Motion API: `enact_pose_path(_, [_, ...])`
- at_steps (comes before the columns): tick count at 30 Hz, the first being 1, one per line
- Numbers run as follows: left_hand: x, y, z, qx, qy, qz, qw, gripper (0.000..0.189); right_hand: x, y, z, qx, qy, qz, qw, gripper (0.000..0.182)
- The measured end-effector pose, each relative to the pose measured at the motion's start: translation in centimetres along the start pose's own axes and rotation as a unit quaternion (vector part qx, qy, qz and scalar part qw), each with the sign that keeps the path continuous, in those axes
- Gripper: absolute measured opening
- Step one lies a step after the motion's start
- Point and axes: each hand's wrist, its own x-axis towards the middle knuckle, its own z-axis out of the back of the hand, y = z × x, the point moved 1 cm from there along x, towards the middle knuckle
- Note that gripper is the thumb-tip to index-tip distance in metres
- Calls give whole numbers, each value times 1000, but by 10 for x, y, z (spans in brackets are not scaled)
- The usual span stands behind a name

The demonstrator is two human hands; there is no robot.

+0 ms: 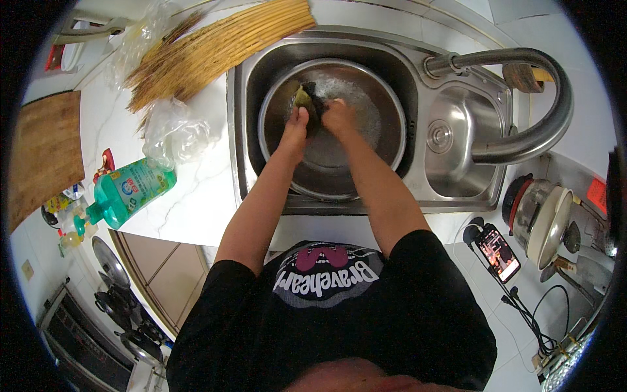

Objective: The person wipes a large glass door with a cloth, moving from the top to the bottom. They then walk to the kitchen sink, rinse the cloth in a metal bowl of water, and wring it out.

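A wide metal basin (338, 183) with sudsy water sits in the larger bowl of a stainless steel sink (235, 147). Over the basin, my left hand (296, 128) grips a dark, yellow-green item (303, 98), thumb on top; what it is, I cannot tell, perhaps a leaf or a scrubbing pad. Close to its right side is my right hand (339, 117), fingers curled against a dark part of the same item or another one. Whether the right fingers hold it is blurred.
A curved faucet (524, 152) arches over the small bowl at right. Left of the sink lie a straw brush bundle (220, 54), a clear plastic bag (174, 132) and a green detergent bottle (132, 191). A phone (497, 252) with cables and lidded cookware (541, 220) are at the lower right.
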Motion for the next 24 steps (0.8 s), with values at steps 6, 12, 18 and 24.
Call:
enact_pose_path(6, [4, -38, 12, -244, 133, 63, 959, 59, -66, 35, -6, 201, -131, 313, 919, 18])
enact_pose_path(12, [-17, -37, -4, -244, 92, 66, 963, 49, -83, 42, 4, 135, -205, 345, 906, 24])
enact_pose_path(18, [-41, -36, -17, -216, 15, 42, 975, 49, 0, -17, 12, 47, -125, 107, 985, 31])
enact_pose_path(24, [-20, -12, 11, -169, -41, -11, 985, 41, 6, -44, 4, -47, -147, -22, 988, 34])
